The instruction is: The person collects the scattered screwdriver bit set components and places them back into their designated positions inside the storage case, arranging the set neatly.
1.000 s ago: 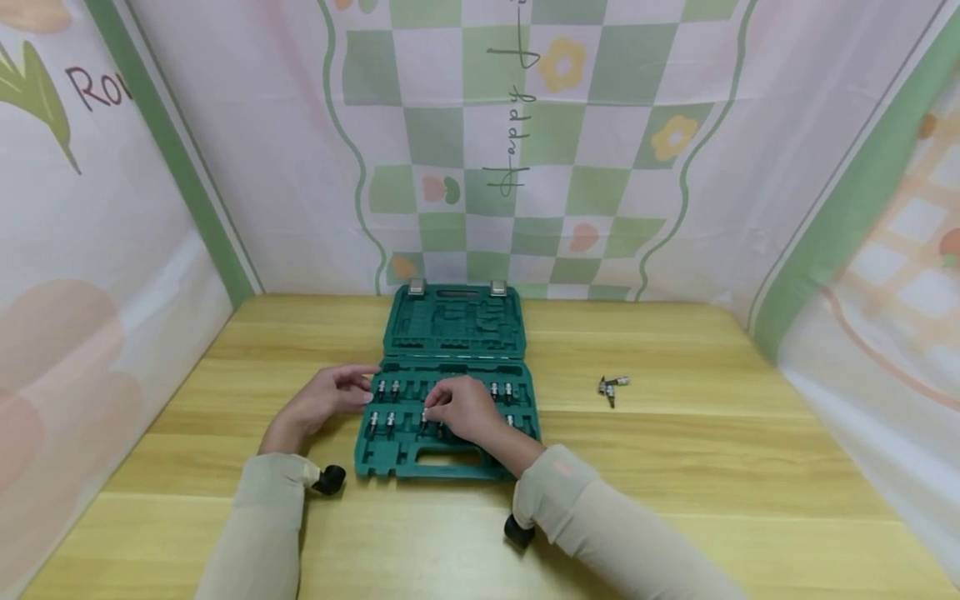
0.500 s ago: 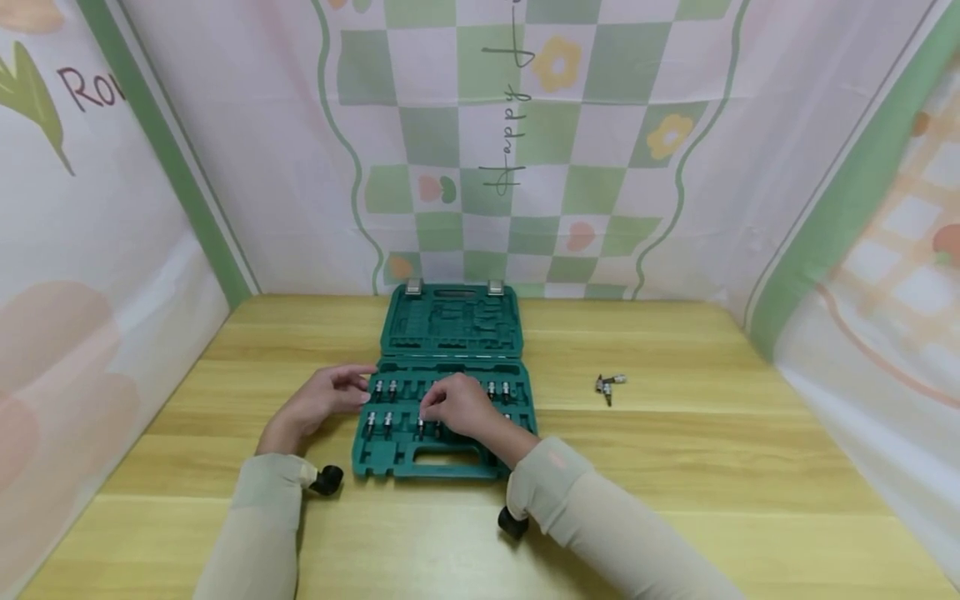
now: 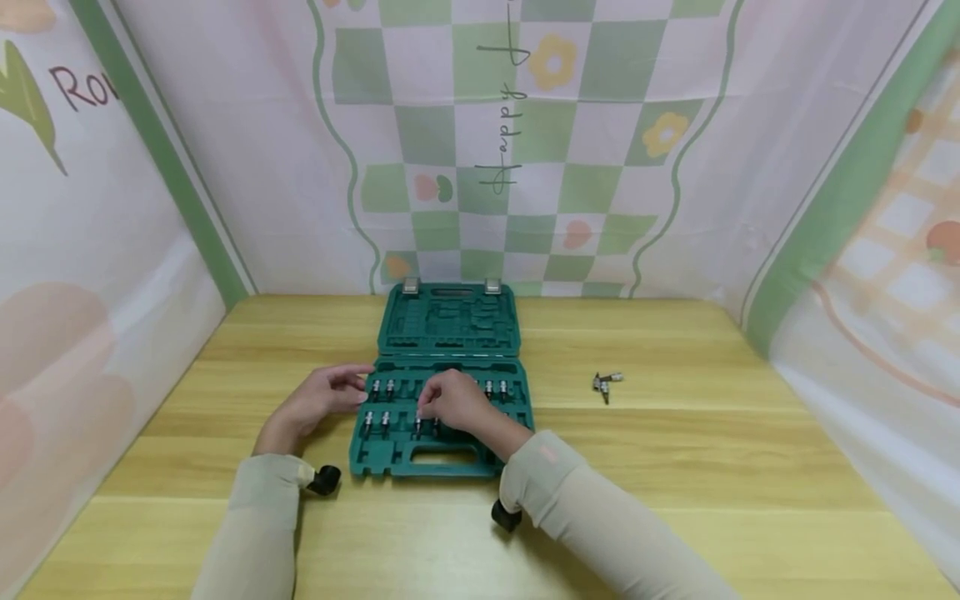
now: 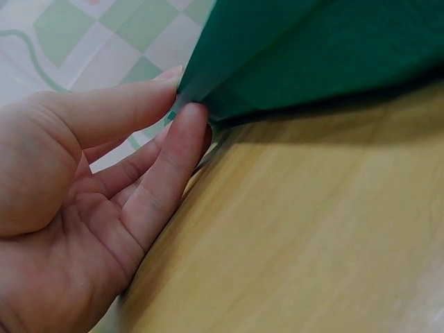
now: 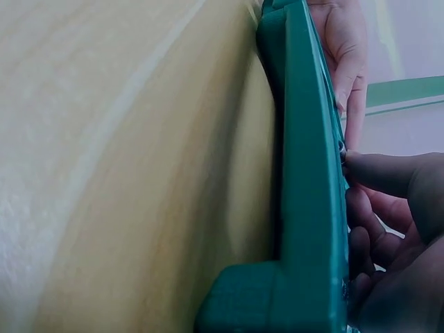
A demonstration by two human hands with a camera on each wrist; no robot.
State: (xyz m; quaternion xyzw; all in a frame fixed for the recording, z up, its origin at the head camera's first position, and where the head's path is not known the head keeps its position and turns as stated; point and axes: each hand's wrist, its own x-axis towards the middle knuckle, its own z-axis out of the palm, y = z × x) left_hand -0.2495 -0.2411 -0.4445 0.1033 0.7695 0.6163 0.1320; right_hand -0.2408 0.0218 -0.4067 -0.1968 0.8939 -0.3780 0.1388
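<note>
Right hand (image 3: pixel 453 404) unmoved; bit (image 3: pixel 417 425) upright.

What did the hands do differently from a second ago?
Almost nothing changed. The right hand stays over the near row of the green case, fingers still curled at a bit. The left hand still rests against the case's left edge. The loose bits on the table lie as before; only the view shifted slightly.

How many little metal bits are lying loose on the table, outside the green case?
2, perhaps 3: the loose bits lie clustered right of the green case, too small to separate. More sit in the case.
</note>
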